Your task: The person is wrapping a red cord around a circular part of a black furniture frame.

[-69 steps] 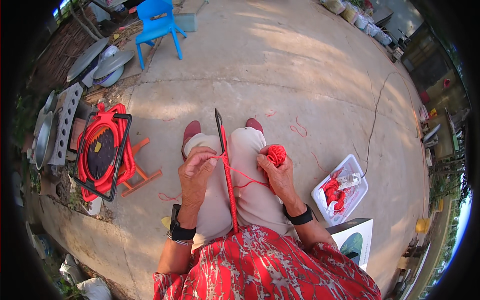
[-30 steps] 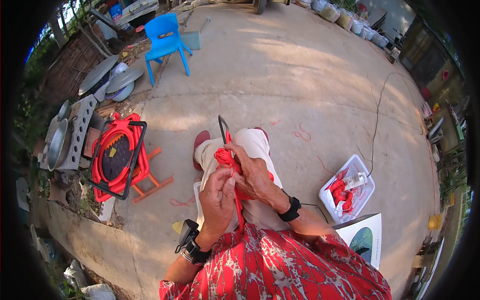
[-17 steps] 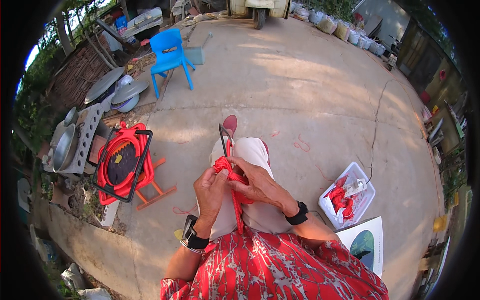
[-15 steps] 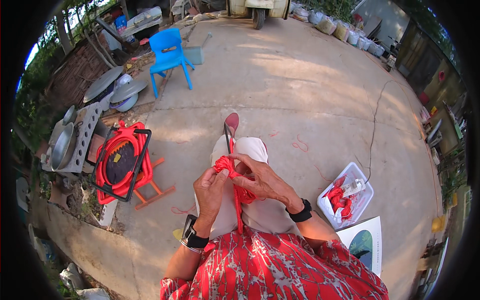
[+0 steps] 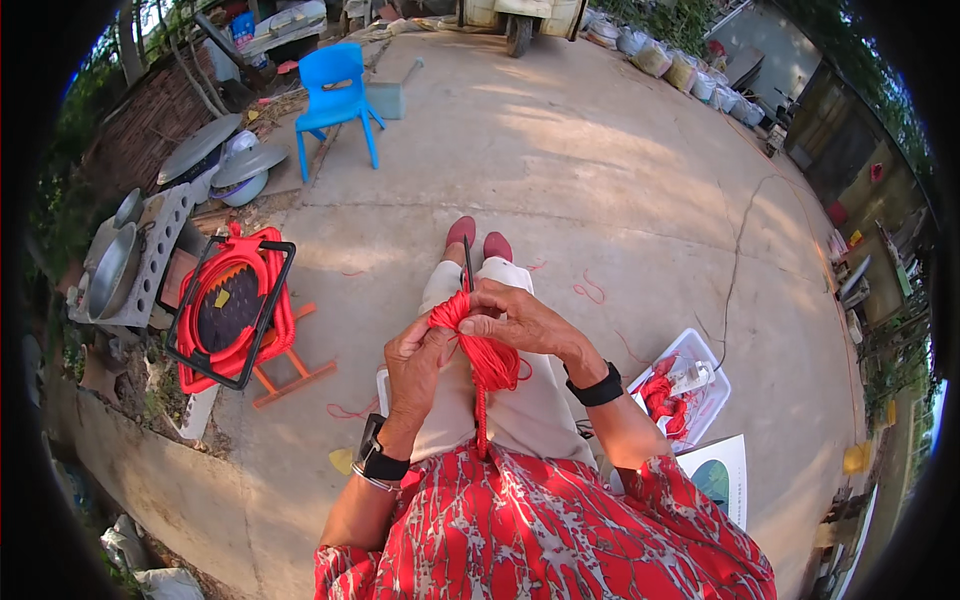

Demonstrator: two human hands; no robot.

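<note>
A bundle of red cord (image 5: pixel 490 362) hangs over my lap, its gathered top bunched between my two hands. My left hand (image 5: pixel 416 362) pinches the left side of that bunch with thumb and fingers. From the right, my right hand (image 5: pixel 522 318) grips the top of the bundle, thumb pointing left. Loose loops bulge below the right fingers. A thicker braided red cord (image 5: pixel 481 425) runs down from the bundle to my shirt. Just above the hands, a thin dark rod (image 5: pixel 468 262) points away from me; its lower end is hidden.
A white plastic basket (image 5: pixel 712 400) with red cord stands on the right, beside a white box (image 5: pixel 738 470). On the left are a red folding stool (image 5: pixel 285 318) and metal basins (image 5: pixel 115 270). A blue chair (image 5: pixel 335 105) stands farther off. Red thread scraps (image 5: pixel 590 288) lie on the concrete.
The cord bundle has turned and now hangs more fully in view below my right hand. Both hands stay on it. My view has shifted slightly, and both shoes now show.
</note>
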